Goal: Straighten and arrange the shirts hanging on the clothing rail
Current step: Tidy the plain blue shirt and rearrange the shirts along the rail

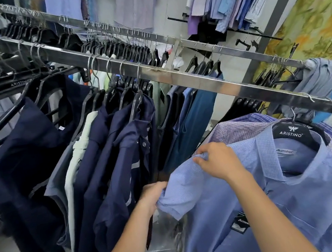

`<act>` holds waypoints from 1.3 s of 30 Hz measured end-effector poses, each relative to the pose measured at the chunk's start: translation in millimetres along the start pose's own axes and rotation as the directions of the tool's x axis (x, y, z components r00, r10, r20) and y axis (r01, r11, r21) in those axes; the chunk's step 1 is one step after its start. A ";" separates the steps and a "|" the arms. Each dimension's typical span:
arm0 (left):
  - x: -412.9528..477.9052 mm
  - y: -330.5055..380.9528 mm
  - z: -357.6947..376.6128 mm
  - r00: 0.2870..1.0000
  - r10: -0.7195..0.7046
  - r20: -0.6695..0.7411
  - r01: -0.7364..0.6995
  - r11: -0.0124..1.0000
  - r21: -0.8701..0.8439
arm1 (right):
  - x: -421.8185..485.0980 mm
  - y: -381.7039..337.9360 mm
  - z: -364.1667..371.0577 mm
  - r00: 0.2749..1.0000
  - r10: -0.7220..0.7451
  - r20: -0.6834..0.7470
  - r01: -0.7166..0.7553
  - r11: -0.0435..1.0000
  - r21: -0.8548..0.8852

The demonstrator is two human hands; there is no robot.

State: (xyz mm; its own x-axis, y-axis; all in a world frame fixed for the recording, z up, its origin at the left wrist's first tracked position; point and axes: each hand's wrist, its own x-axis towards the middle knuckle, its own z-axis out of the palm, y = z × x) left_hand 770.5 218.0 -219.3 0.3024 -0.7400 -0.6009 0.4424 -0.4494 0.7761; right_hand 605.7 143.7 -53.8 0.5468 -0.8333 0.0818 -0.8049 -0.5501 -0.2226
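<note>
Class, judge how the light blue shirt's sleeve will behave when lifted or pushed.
Probably floppy: the sleeve crumples where the left hand and right hand grip it. Likely light: the shirt hangs from one thin-hooked hanger.

Front shirt [305, 194] is showing light blue with fine check. Middle shirts [108, 158] are reading navy, hangers [287, 126] black, rail [185, 75] silver.

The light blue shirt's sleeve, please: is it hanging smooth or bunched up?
Bunched up: left hand grips the sleeve hem, right hand pinches folds near the shoulder.
</note>
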 end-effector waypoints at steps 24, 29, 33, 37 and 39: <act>5.3 -16.4 -3.2 0.973 -0.221 -0.060 0.227 0.968 0.109 | -9.1 4.2 -0.2 1.000 -0.023 0.013 0.023 1.000 -0.019; -7.6 -19.3 3.7 0.974 -0.228 -0.006 0.227 0.964 0.135 | -10.2 5.6 1.5 1.000 -0.028 0.006 0.028 1.000 -0.008; -8.2 -18.8 1.3 0.978 -0.176 -0.115 0.152 0.969 -0.197 | -11.5 7.5 2.3 1.000 -0.024 0.015 0.024 1.000 0.001; -2.8 -18.6 -6.9 0.971 -0.225 -0.081 0.149 0.835 -0.529 | -13.1 9.4 2.3 0.999 -0.036 0.007 0.036 0.999 0.004; -6.5 -15.7 -7.3 0.974 -0.216 -0.066 0.140 0.809 -0.571 | -13.2 9.2 1.9 0.999 -0.037 0.007 0.037 0.999 0.009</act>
State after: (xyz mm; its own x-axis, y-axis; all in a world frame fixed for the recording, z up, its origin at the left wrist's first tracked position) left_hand 767.7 233.5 -228.9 0.2551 -0.5905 -0.7656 0.8825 -0.1813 0.4339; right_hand 591.5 149.7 -58.7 0.5779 -0.8118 0.0830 -0.7821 -0.5800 -0.2278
